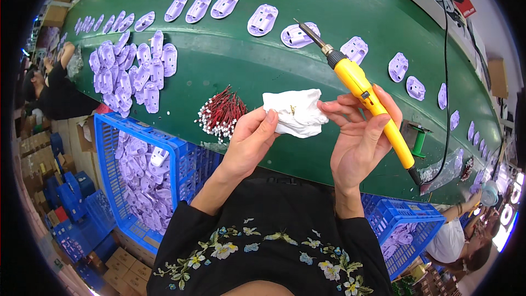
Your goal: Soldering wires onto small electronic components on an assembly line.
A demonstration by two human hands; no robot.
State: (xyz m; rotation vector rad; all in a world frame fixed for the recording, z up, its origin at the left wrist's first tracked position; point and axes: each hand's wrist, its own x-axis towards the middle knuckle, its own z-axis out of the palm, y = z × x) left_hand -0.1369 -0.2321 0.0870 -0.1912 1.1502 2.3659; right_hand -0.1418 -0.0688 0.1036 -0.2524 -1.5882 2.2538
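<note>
A folded white cloth (285, 123) with a small brownish mark (293, 111) on top is pinched at its left edge between the thumb and fingers of my left hand (255, 140). A yellow soldering iron (359, 85) rests in my right hand (361, 137), between thumb and fingers. Its metal tip points up and to the left, over the far part of the table, and a black cord leaves its lower end. The fingertips of my right hand also reach the cloth's right edge. Left of the cloth lies a bundle of red and black wires (227, 107) with white connectors.
Pale purple plastic shells (263, 20) line the green table (208, 60); more are heaped (129, 71) at left. Blue crates (181, 159) of shells flank me. A green spool (419, 142) and clear plastic bag (446, 170) lie at right. Other people sit at both sides.
</note>
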